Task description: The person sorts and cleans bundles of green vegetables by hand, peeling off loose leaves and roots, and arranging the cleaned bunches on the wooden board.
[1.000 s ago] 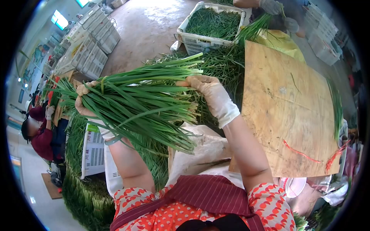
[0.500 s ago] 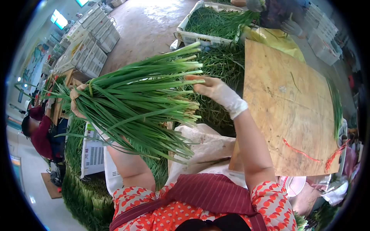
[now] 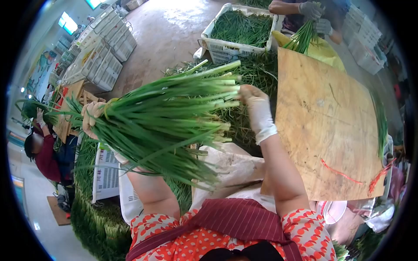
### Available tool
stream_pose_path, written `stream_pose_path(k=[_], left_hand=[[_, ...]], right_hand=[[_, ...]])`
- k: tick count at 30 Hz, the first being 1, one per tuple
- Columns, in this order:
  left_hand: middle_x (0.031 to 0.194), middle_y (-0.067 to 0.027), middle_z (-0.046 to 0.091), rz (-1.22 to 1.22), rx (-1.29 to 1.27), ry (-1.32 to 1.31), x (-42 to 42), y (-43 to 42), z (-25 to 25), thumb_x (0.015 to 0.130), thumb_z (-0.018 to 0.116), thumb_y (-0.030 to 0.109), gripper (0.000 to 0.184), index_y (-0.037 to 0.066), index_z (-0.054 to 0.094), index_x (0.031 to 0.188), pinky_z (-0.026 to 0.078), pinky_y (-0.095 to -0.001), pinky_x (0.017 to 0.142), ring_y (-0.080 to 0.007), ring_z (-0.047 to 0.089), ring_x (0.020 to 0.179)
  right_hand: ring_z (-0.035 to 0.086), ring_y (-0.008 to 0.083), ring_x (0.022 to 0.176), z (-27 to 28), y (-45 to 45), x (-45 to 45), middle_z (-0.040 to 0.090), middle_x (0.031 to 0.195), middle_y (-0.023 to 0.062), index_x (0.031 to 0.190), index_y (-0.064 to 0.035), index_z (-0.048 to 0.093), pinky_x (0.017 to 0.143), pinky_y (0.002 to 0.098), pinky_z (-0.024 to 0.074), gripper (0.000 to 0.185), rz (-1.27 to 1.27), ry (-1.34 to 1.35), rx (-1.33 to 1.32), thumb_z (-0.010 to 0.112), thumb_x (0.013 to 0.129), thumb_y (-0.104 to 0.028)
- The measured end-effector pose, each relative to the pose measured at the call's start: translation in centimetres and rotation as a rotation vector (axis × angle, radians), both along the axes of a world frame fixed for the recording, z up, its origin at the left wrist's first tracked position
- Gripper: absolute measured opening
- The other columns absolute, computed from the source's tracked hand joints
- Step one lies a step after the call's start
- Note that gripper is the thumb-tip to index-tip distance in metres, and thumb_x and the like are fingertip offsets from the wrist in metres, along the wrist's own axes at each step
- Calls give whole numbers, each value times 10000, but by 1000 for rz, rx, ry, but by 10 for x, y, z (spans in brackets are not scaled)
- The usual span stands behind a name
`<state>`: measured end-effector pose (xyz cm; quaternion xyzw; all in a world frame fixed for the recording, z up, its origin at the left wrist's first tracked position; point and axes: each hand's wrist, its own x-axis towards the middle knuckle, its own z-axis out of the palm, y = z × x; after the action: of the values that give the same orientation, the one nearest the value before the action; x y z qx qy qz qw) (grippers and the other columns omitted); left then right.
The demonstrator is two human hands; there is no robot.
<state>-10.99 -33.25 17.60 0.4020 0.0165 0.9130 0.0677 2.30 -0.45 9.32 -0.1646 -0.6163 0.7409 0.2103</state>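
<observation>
A large bunch of green chives (image 3: pixel 161 117) fans out in front of me, pale cut ends toward the right. My left hand (image 3: pixel 90 117) is closed around its leafy end, beside a yellowish band (image 3: pixel 109 108) round the leaves. The leaves partly cover my left wrist and forearm. My right hand (image 3: pixel 256 106), in a pale glove, is at the cut ends on the right side of the bunch. Its fingers are curled together against the stem tips; anything pinched between them is too small to make out.
A wooden board (image 3: pixel 326 126) with red string (image 3: pixel 344 172) lies to the right. Loose chives (image 3: pixel 244 117) lie beneath the bunch, and a white crate (image 3: pixel 239 48) stands beyond. Across from me, a co-worker's gloved hands (image 3: pixel 321 27) hold chives. Another person (image 3: pixel 45 156) works at the left.
My right hand has shifted right and slightly down, its fingers more curled. The bunch has moved slightly right and down. Across from me, the co-worker's hands have come together around chives.
</observation>
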Motion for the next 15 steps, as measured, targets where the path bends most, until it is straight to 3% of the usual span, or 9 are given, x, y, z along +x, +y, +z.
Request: stream_pose_path(k=[3, 4, 5, 7, 8, 10, 15], left_hand=[[644, 40, 448, -120, -49, 55, 14, 6, 15, 781, 469, 0, 118, 106, 446, 829, 410, -246, 726, -93, 473, 622], [648, 40, 450, -139, -46, 78, 16, 7, 18, 781, 471, 2, 116, 107, 447, 826, 409, -248, 731, -94, 473, 628], [652, 40, 452, -149, -46, 87, 17, 6, 17, 781, 474, 4, 114, 107, 448, 823, 408, -250, 737, -94, 474, 635], [659, 40, 456, -143, -28, 99, 17, 2, 13, 780, 478, 8, 111, 109, 449, 817, 406, -254, 747, -95, 476, 649], [663, 40, 458, -138, -26, 102, 17, 1, 12, 780, 480, 11, 109, 109, 450, 815, 405, -256, 753, -96, 477, 656], [670, 39, 462, -132, -13, 104, 14, -1, 11, 779, 484, 15, 105, 110, 452, 809, 403, -260, 763, -97, 479, 669], [689, 38, 472, -120, -14, 119, 19, -4, 11, 778, 495, 25, 98, 113, 456, 795, 397, -271, 790, -100, 483, 703]], right_hand=[[586, 118, 829, -45, 53, 0, 646, 944, 54, 1089, 12, 583, 778, 235, 442, 347, 84, -216, -85, 582, 871, -258], [582, 121, 900, -63, 59, 0, 633, 1003, 58, 1129, 4, 565, 843, 241, 426, 390, 8, -157, 104, 585, 867, -284], [582, 121, 900, -37, 49, 7, 633, 1003, 58, 1129, 4, 565, 843, 241, 426, 390, 8, -155, 106, 585, 867, -284], [566, 123, 960, 22, 27, 25, 619, 1051, 68, 1136, 4, 563, 908, 248, 398, 409, 229, 204, 56, 623, 837, -268], [566, 123, 960, 40, 20, 30, 619, 1051, 68, 1136, 4, 563, 908, 248, 398, 409, 226, 197, 51, 623, 837, -268], [578, 130, 940, 63, 9, 34, 633, 1015, 78, 1126, 11, 568, 887, 245, 424, 360, 606, 265, 59, 635, 822, -169], [590, 114, 757, 66, -11, 35, 654, 831, 59, 940, -25, 670, 731, 237, 480, 149, 456, 188, 205, 619, 801, -41]])
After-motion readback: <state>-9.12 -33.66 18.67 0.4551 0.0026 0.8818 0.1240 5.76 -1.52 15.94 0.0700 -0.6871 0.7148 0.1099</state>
